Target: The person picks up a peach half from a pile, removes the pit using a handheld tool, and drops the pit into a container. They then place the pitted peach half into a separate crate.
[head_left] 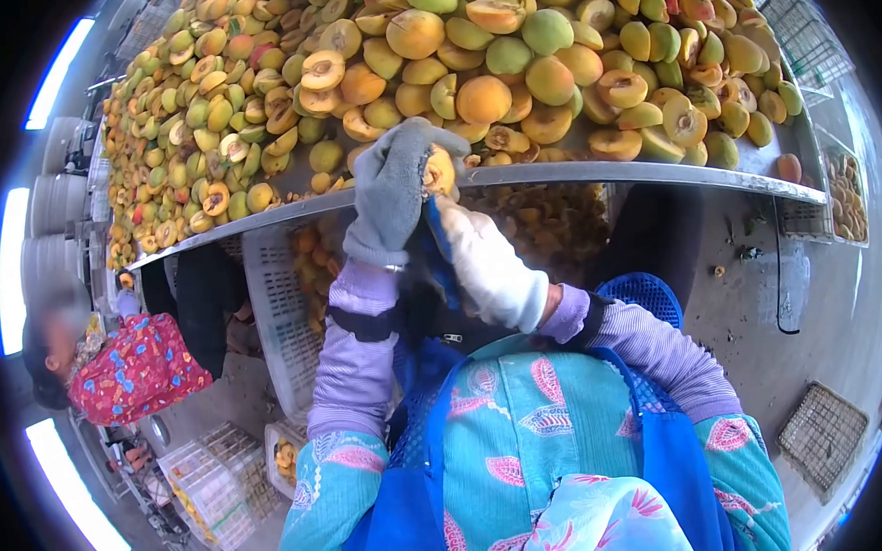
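My left hand (387, 185), in a grey glove, is closed around a cut yellow-orange fruit piece (439, 171) at the table's front edge. My right hand (489, 264), in a white glove, is closed just below the fruit and touches its lower side. Something blue (440, 246) shows between my hands; its shape is blurred, and I cannot make out what my right fingers hold. Behind my hands, whole and halved yellow, green and orange fruits (483, 99) are heaped on the metal table (641, 171).
Below the table edge stands a white crate (282, 310) beside more cut fruit (546, 223). A co-worker (138, 364) in red patterned clothing is at the left. Wire baskets (824, 437) and a fruit-filled crate (846, 198) are at the right. A blue basket (646, 296) sits near my right forearm.
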Motion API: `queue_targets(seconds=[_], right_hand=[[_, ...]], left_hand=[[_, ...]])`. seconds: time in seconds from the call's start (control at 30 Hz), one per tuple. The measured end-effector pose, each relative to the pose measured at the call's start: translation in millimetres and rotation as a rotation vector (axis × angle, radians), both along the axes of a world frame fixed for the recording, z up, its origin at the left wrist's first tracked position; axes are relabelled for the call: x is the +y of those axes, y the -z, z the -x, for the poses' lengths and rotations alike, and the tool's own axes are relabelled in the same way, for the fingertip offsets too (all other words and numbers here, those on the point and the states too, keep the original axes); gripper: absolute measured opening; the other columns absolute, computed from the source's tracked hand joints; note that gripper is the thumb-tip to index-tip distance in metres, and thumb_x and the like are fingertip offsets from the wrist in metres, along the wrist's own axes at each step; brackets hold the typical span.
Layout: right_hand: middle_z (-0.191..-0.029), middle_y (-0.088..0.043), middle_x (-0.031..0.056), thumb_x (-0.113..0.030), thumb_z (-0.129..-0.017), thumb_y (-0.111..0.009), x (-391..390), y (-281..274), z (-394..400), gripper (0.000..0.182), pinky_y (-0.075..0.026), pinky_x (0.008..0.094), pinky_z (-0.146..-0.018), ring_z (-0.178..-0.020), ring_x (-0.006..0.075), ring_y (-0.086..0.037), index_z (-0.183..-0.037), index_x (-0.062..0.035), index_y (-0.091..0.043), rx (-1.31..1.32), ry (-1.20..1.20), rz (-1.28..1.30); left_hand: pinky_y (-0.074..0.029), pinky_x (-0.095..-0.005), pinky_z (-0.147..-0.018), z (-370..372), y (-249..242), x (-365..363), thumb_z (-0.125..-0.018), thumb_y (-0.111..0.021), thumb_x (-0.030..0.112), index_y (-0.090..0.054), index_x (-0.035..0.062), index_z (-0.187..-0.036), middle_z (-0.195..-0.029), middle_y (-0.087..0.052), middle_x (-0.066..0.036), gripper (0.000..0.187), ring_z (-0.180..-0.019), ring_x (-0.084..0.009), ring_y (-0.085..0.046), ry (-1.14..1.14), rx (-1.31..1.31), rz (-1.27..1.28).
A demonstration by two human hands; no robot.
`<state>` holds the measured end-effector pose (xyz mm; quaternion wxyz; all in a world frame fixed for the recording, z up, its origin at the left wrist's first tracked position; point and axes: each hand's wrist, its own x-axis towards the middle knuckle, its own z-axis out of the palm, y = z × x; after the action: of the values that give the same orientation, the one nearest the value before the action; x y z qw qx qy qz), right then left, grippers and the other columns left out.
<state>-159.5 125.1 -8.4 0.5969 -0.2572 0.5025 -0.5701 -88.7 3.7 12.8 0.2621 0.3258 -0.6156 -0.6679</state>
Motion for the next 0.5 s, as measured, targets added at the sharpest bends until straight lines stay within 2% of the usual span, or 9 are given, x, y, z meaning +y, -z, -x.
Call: queue_targets(seconds=[0.07,0.13,0.2,0.23,0.27,0.33,0.4,0.47,0.5], right_hand=[[-0.056,-0.044,0.0016,-0.057,-0.097,-0.043,-0.1,0.8,-0.7,0.047,-0.036,0.0266,-0.044,-0.043,0.0115,-0.043,-0.085,-0.0119,-0.051,-0.751,-0.191,-0.120],[-0.055,-0.040,-0.0009,-0.057,-0.097,-0.043,4.5,-0.4,-0.1,0.047,-0.033,0.0272,-0.044,-0.042,0.0113,-0.037,-0.087,-0.0115,-0.051,-1.425,-0.299,0.057],[-0.056,-0.040,-0.0033,-0.055,-0.099,-0.040,1.0,2.4,9.9,0.046,-0.033,0.0278,-0.047,-0.043,0.0105,-0.037,-0.088,-0.0118,-0.051,-1.558,-0.363,0.112],[-0.055,-0.040,-0.0031,-0.056,-0.099,-0.039,1.4,1.3,11.0,0.047,-0.033,0.0278,-0.046,-0.042,0.0105,-0.036,-0.088,-0.0116,-0.051,-1.504,-0.377,0.119],[-0.054,-0.040,-0.0030,-0.056,-0.099,-0.038,4.1,-0.2,10.8,0.048,-0.032,0.0279,-0.045,-0.041,0.0104,-0.036,-0.087,-0.0114,-0.051,-1.455,-0.386,0.125],[-0.053,-0.041,-0.0023,-0.056,-0.099,-0.037,21.5,-23.9,22.5,0.048,-0.032,0.0276,-0.043,-0.039,0.0112,-0.035,-0.087,-0.0113,-0.050,-1.456,-0.376,0.130],[-0.056,-0.043,-0.0013,-0.053,-0.099,-0.041,32.8,-4.5,43.5,0.045,-0.034,0.0305,-0.044,-0.042,0.0126,-0.040,-0.086,-0.0108,-0.052,-1.293,-0.344,0.106],[-0.059,-0.045,0.0004,-0.056,-0.097,-0.043,37.9,43.4,48.2,0.046,-0.036,0.0308,-0.047,-0.047,0.0137,-0.044,-0.087,-0.0123,-0.053,-1.242,-0.125,-0.071],[-0.060,-0.046,0.0017,-0.059,-0.095,-0.046,40.9,64.5,46.8,0.047,-0.037,0.0315,-0.050,-0.050,0.0145,-0.046,-0.088,-0.0135,-0.052,-1.252,-0.200,-0.248]], left_hand=[[-0.050,-0.0299,-0.059,0.0,10.8,-11.6,-0.098,-0.048,0.037,-0.067,-0.0039,-0.086,-0.074,-0.065,-0.013,0.046,-0.065,-0.0192,-0.062,0.143,0.083,-0.075],[-0.048,-0.0313,-0.052,1.9,8.5,-7.4,-0.097,-0.046,0.046,-0.065,-0.0023,-0.090,-0.073,-0.064,-0.015,0.052,-0.060,-0.0226,-0.059,0.261,0.156,-0.194],[-0.051,-0.0297,-0.067,0.9,60.4,-15.6,-0.099,-0.047,0.036,-0.064,-0.0004,-0.103,-0.079,-0.066,-0.012,0.040,-0.072,-0.0183,-0.063,-0.042,0.197,-0.213],[-0.051,-0.0300,-0.071,-1.2,23.8,-2.4,-0.094,-0.058,0.030,-0.061,0.0020,-0.110,-0.089,-0.067,-0.009,0.033,-0.079,-0.0191,-0.064,0.139,0.365,-0.556],[-0.051,-0.0300,-0.071,-11.7,22.0,6.6,-0.094,-0.058,0.030,-0.061,0.0020,-0.110,-0.089,-0.067,-0.009,0.033,-0.079,-0.0191,-0.064,0.133,0.359,-0.550],[-0.052,-0.0309,-0.073,-34.6,26.6,17.4,-0.089,-0.063,0.029,-0.062,0.0035,-0.110,-0.088,-0.067,-0.009,0.033,-0.080,-0.0219,-0.065,-0.372,-0.402,0.901],[-0.051,-0.0314,-0.074,-106.1,53.4,-27.0,-0.084,-0.063,0.035,-0.064,0.0019,-0.109,-0.086,-0.069,-0.013,0.042,-0.081,-0.0252,-0.066,-0.576,-0.370,0.660],[-0.052,-0.0347,-0.077,-98.7,-35.3,-33.7,-0.082,-0.062,0.037,-0.065,-0.0012,-0.105,-0.088,-0.069,-0.018,0.044,-0.084,-0.0278,-0.067,-0.546,-0.925,0.388],[-0.052,-0.0356,-0.078,-98.8,-31.3,-43.8,-0.081,-0.064,0.037,-0.066,-0.0025,-0.103,-0.090,-0.069,-0.020,0.045,-0.085,-0.0280,-0.067,-0.517,-0.923,0.493]])
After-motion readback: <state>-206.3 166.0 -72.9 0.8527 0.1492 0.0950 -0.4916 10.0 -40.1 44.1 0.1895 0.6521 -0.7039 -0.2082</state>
